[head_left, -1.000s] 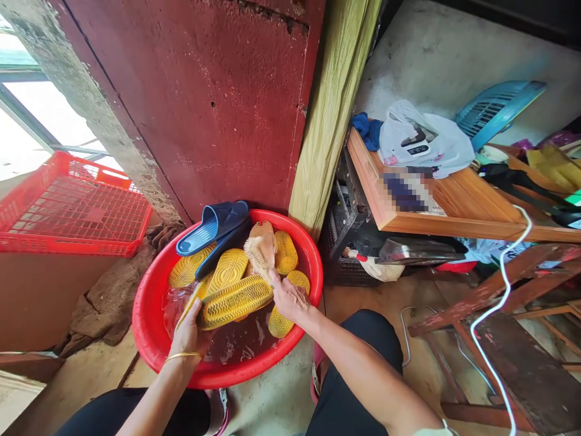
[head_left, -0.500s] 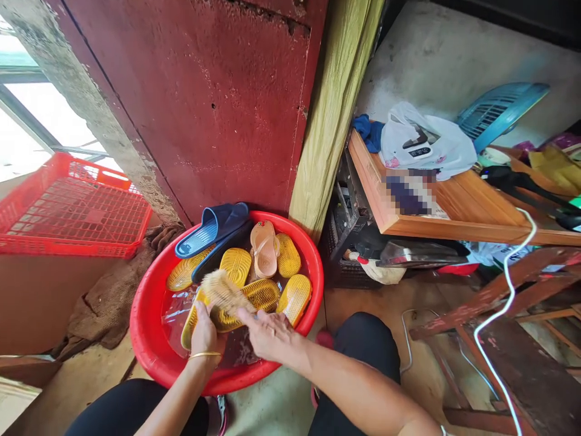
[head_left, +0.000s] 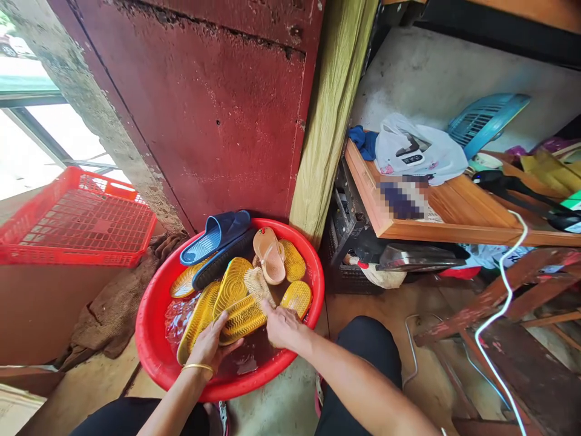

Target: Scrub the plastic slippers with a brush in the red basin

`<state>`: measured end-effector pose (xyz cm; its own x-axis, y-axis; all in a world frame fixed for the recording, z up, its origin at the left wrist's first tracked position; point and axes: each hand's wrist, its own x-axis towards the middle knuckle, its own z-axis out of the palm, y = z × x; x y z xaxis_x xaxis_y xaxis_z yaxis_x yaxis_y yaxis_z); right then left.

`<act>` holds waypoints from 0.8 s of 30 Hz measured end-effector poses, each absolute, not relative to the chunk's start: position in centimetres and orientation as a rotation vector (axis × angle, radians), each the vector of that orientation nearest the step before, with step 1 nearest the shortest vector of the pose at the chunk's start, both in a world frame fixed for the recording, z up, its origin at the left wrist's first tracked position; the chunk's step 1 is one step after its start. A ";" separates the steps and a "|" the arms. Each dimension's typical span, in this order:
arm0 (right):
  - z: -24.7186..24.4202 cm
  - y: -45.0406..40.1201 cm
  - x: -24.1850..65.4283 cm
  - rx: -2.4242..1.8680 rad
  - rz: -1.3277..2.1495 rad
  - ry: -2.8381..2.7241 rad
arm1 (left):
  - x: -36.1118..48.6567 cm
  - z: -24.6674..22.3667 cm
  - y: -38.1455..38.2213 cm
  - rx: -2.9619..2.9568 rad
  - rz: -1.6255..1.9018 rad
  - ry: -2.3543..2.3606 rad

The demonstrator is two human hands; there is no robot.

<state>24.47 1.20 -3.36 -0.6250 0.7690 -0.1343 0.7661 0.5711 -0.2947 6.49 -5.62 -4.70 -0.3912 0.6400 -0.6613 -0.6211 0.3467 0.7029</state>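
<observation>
My left hand (head_left: 211,339) grips the left end of a yellow, zigzag-soled slipper (head_left: 245,318) near the middle of a round red plastic basin (head_left: 158,363); my right hand (head_left: 284,324) is closed round a pale-bristled brush (head_left: 258,284) at its other end. A blue, ridged slide (head_left: 204,239) crowds eleven o'clock, a beige thong sandal (head_left: 273,263) one o'clock, another yellow sole (head_left: 198,316) nine. Half a second ago, the brush was farther left, beside my left hand.

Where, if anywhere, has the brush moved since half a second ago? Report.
Yes: the scrubbing brush moved right, nearer the right rim of the red basin.
</observation>
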 end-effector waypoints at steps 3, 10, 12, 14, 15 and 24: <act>-2.1 -1.7 23.5 -1.178 0.445 -2.890 | 5.8 -4.4 -5.9 -0.065 1.463 1.463; -0.5 -2.8 24.8 -1.069 0.399 -2.976 | 4.5 -4.8 -5.0 -0.096 1.577 1.563; -0.6 -1.1 25.9 -1.232 0.466 -2.967 | 4.6 -5.1 -4.7 -0.104 1.584 1.576; -0.8 0.7 26.7 -1.359 0.506 -2.939 | 4.8 -5.4 -4.5 -0.099 1.568 1.571; -0.9 1.4 26.9 -1.401 0.507 -2.929 | 4.9 -5.5 -4.5 -0.092 1.565 1.565; -0.5 -2.5 24.5 -1.186 0.515 -3.050 | 4.6 -7.3 -4.4 -0.118 1.557 1.586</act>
